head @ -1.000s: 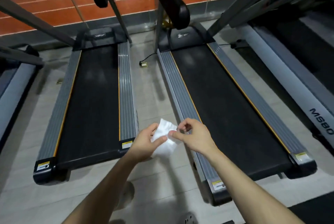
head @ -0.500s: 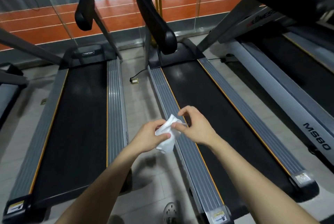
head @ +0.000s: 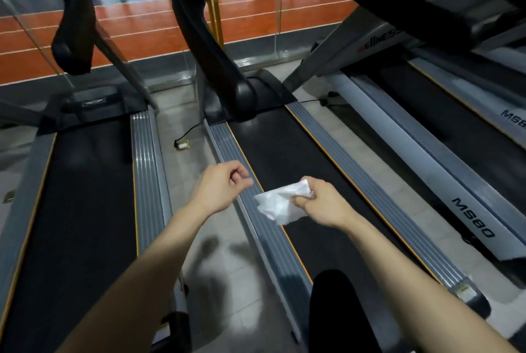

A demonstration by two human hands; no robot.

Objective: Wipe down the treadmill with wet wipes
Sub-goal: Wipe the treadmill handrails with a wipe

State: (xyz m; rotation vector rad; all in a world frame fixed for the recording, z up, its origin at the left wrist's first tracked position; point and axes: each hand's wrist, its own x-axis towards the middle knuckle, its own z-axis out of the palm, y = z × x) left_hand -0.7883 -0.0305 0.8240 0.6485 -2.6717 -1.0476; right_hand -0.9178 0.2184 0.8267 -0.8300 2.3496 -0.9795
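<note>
Landmark: left side rail (head: 226, 140) of the centre treadmill (head: 271, 93). It's grey, ribbed lengthwise, with a thin orange strip along its belt edge.

- wipe (head: 280, 206): 1, white, crumpled and soft. It hangs over the rail's belt-side edge. Can't tell if it touches the rail.
- right hand (head: 323, 201): just right of the rail, over the matte black belt (head: 284, 153). Fingers clenched round one end of the wipe.
- left hand (head: 222, 187): over the rail's outer edge, apart from the wipe. Empty, fingers loosely curled.
- treadmills: 3 visible. One is left of the rail (head: 85, 210) with the same ribbed grey rails. One is right of it with a smooth light-grey cover (head: 412, 153) marked MS80.
- handrail (head: 216, 53): glossy black, curved, at the rail's far end.
- plug (head: 182, 144): 1, on a black cable, lying on the pale tiled floor (head: 193, 224) left of the rail.
- dark-clad leg (head: 338, 310): right of the rail, over the near end of the belt.
</note>
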